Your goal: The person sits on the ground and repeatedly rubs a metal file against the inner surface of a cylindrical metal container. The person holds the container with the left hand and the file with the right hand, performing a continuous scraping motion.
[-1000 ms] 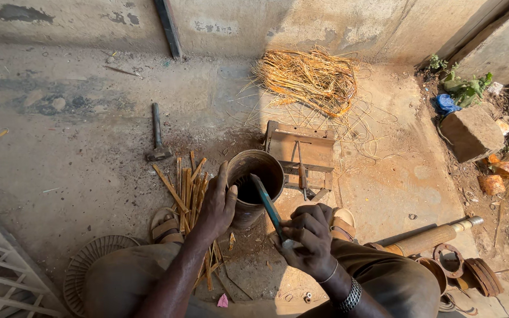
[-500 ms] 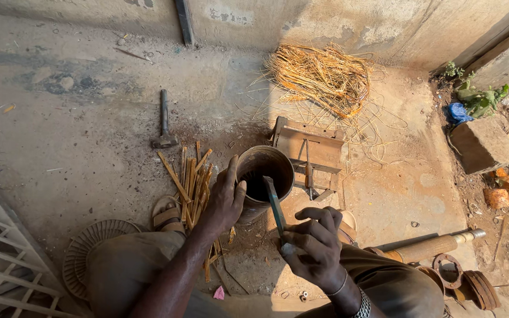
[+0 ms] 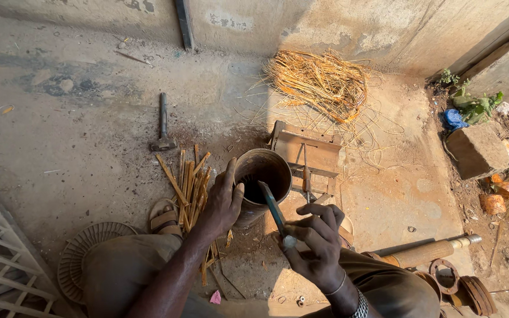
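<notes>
Steadily now: your left hand [image 3: 222, 203] grips the rusty metal cylinder [image 3: 261, 184]; keep your right hand [image 3: 318, 247] pinching the blue-handled tool [image 3: 273, 207] angled inside.

A rough, dusty concrete floor [image 3: 78, 135] carries everything. Near its far wall lies a loose heap of orange-yellow straw fibres [image 3: 319, 79]. A dark metal hammer [image 3: 163, 123] lies well out on the bare floor, and near it a bundle of split brown cane sticks [image 3: 188, 185]. A small low wooden stool [image 3: 307, 156] stands near the straw. Toward the right edge sit a rough stone block [image 3: 477, 150] and a long brown cylinder [image 3: 425, 253].
</notes>
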